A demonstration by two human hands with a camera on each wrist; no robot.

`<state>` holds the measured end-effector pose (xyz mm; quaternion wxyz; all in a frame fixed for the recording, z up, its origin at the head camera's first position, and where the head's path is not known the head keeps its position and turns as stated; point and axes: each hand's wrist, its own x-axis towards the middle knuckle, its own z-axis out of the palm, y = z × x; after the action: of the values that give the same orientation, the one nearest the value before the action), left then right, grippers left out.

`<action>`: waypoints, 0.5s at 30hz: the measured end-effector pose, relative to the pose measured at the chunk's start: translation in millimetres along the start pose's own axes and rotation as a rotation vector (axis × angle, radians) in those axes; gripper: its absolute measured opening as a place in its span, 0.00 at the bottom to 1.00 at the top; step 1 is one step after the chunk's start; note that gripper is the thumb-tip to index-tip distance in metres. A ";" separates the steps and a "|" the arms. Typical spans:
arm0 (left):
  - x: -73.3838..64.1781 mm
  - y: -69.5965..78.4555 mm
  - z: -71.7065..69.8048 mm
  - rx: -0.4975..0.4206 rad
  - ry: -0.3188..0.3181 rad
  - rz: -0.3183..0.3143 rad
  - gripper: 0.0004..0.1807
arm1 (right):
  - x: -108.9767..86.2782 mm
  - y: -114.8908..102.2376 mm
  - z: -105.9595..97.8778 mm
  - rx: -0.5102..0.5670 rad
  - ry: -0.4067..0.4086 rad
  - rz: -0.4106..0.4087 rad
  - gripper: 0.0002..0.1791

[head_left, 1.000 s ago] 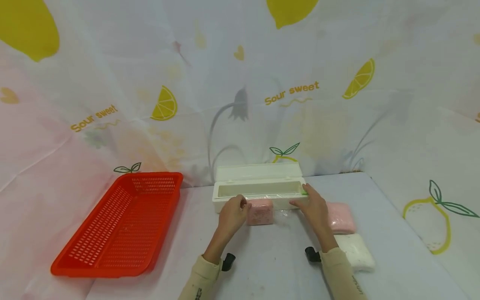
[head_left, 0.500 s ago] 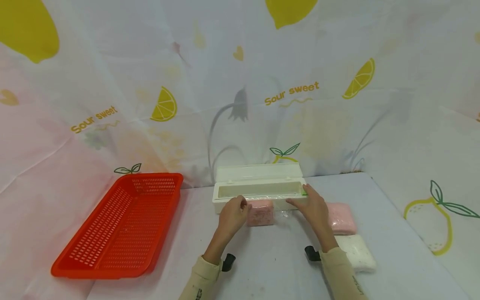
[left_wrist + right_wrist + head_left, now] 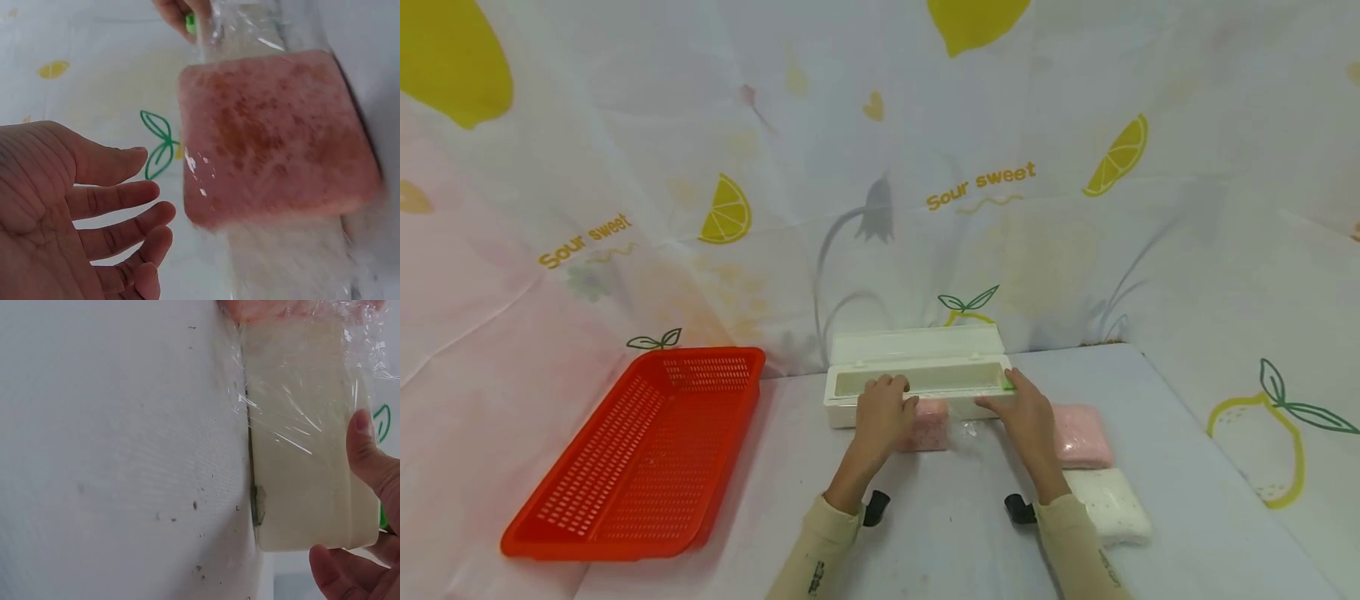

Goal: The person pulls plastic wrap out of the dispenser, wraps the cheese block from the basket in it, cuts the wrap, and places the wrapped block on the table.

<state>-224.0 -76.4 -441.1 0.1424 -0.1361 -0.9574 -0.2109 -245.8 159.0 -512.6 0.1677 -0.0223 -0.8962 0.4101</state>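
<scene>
A long white cling film dispenser (image 3: 842,413) stands with its lid (image 3: 917,342) raised at the back of the table. Its green slider (image 3: 1008,386) is at the right end. Clear film (image 3: 294,419) hangs over the dispenser's front and around a pink block (image 3: 281,137) with brownish patches. My left hand (image 3: 883,417) is at the block's left side; the left wrist view shows its fingers loosely bent, apart from the block. My right hand (image 3: 1022,412) holds the dispenser's right end, thumb on the front edge and fingers around the end.
A red plastic basket (image 3: 730,467) lies on the left of the table. On the right, beside my right forearm, are a wrapped pink block (image 3: 1082,436) and a wrapped white block (image 3: 1108,504). A lemon-printed cloth (image 3: 820,125) hangs behind.
My left hand has released its pinch near the block's upper left corner, moved slightly right, and spread its fingers. The right hand has stayed nearly still on the dispenser.
</scene>
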 end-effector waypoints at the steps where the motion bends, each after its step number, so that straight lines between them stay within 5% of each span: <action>1: 4.7 7.7 0.8 0.017 -0.008 0.017 0.11 | -0.3 0.6 -0.3 0.008 0.006 0.006 0.46; 5: 26.7 41.5 12.9 0.093 -0.113 0.088 0.14 | -0.9 2.7 -2.2 0.040 0.033 0.026 0.46; 10: 56.4 75.7 46.8 0.166 -0.244 0.144 0.18 | -0.8 5.2 -3.6 0.060 0.062 0.035 0.37; 15: 70.8 90.4 77.5 0.188 -0.243 0.130 0.16 | -1.0 4.9 -0.2 0.049 0.082 0.003 0.28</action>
<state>-276.9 51.1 -452.2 0.0511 -0.2083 -0.9723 -0.0926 -245.3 162.2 -516.4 0.2043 -0.0363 -0.8781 0.4311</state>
